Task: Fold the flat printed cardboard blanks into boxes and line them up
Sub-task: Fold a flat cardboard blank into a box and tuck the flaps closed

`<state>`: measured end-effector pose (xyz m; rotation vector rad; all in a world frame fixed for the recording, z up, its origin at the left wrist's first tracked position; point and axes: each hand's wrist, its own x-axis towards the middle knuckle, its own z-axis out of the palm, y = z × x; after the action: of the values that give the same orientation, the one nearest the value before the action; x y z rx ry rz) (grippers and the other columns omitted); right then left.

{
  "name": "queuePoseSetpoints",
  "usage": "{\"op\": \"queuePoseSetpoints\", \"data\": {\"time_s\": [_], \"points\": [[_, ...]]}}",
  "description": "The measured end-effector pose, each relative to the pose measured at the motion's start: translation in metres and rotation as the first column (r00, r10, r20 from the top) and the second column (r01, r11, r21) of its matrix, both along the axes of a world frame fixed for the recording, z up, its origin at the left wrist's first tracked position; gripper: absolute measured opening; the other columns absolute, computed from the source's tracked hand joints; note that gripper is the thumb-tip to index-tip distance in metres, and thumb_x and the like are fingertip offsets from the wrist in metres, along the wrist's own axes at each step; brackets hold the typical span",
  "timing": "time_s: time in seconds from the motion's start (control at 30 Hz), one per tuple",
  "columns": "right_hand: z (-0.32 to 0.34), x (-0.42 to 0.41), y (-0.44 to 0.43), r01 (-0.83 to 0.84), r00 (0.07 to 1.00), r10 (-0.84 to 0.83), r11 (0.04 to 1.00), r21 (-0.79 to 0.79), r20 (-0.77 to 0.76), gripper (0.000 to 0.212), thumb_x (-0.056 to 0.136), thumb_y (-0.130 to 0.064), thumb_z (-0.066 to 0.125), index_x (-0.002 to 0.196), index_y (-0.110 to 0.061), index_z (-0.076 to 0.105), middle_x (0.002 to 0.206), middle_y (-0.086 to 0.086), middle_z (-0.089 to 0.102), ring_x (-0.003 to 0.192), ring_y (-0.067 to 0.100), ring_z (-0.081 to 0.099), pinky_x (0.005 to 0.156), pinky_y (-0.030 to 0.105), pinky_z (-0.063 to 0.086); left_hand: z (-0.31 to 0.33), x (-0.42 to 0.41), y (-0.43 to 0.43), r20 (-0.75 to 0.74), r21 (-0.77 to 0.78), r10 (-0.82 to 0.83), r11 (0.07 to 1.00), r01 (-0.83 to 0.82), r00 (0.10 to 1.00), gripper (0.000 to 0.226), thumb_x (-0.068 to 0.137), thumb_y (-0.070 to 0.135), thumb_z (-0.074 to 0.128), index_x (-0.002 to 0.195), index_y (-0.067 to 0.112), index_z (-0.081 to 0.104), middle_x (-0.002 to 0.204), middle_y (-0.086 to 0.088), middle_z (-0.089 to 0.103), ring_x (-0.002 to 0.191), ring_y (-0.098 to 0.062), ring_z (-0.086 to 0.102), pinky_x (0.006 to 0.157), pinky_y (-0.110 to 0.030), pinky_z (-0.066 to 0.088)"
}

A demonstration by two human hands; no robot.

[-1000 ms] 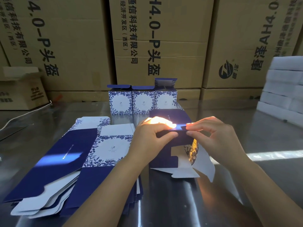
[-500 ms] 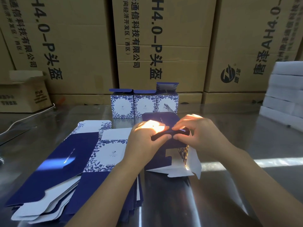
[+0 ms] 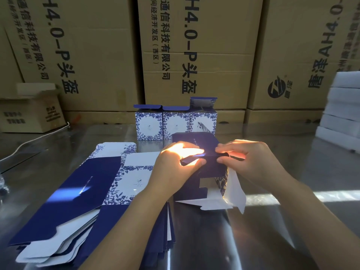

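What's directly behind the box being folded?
A row of three folded boxes stands behind the half-folded box, with brown cartons farther back. The lower part of the rightmost one is covered by it.

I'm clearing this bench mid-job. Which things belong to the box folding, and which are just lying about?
Job:
half-folded box, pinched by left hand and right hand
stack of flat blanks
row of folded boxes

Lying about:
big brown cartons
small open carton
white stack

boxes [image 3: 175, 123] ahead, blanks [image 3: 78, 191] left, tabletop [image 3: 296, 172] right
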<state>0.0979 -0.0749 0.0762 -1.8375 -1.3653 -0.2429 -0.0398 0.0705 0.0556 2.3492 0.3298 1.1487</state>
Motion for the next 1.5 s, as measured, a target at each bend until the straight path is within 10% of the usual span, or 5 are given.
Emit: {"op": "queuePoseSetpoints", "data": {"time_s": [0.33,0.73,1.03,1.27,1.5], "points": [[0.006,-0.009,-0.007,0.151,0.982,-0.146,0.988,-0.039,0.119,0.024,0.076,-0.017,0.077,0.099,-0.021,0.073,0.094,-0.016,0.065,0.08,-0.005,0.057,0.074,-0.004,0.035,0.0,0.0,0.0,-0.014,-0.038,-0.045,0.998,0.045,0.999,0.021,0.082,0.033,0.07,0.102,0.029,0.072,0.101,0.023,0.06,0.1,0.005,0.053,0.088,-0.014,0.043],[0.005,-0.022,-0.011,0.4,0.842,-0.363,0.916,-0.012,0.4,0.008,0.078,-0.028,0.069,0.083,-0.027,0.075,0.085,-0.011,0.063,0.071,0.012,0.052,0.054,0.022,0.035,0.001,0.0,-0.001,-0.033,-0.044,-0.03,0.999,0.028,0.999,0.021,0.082,0.035,0.069,0.102,0.032,0.071,0.097,0.031,0.055,0.098,0.008,0.052,0.081,-0.002,0.038],[-0.001,-0.026,-0.005,0.459,0.712,-0.451,0.879,0.13,0.538,0.014,0.066,-0.011,0.08,0.062,-0.012,0.067,0.063,0.001,0.06,0.047,0.028,0.052,0.047,0.021,0.028,0.001,-0.004,-0.003,-0.051,-0.064,-0.052,0.997,0.049,0.997,0.021,0.082,0.025,0.069,0.103,0.031,0.069,0.102,0.03,0.055,0.111,0.0,0.05,0.106,-0.026,0.034],[-0.007,-0.023,0.002,0.267,0.876,-0.269,0.962,0.062,0.4,0.012,0.077,-0.025,0.077,0.088,-0.02,0.076,0.089,-0.007,0.071,0.082,0.02,0.062,0.065,0.024,0.04,0.002,-0.003,-0.004,-0.085,-0.038,-0.05,0.998,0.047,0.995,0.022,0.082,0.025,0.069,0.104,0.03,0.07,0.106,0.023,0.058,0.11,-0.001,0.05,0.097,-0.012,0.035],[-0.009,-0.019,0.003,0.26,0.861,-0.314,0.948,0.184,0.401,0.01,0.069,-0.021,0.084,0.069,-0.02,0.074,0.068,-0.008,0.068,0.063,0.019,0.059,0.053,0.019,0.036,0.001,-0.002,-0.004,-0.085,-0.061,-0.08,0.995,0.075,0.993,0.024,0.085,0.02,0.065,0.106,0.031,0.069,0.108,0.022,0.059,0.107,0.002,0.051,0.087,-0.003,0.035]]}}
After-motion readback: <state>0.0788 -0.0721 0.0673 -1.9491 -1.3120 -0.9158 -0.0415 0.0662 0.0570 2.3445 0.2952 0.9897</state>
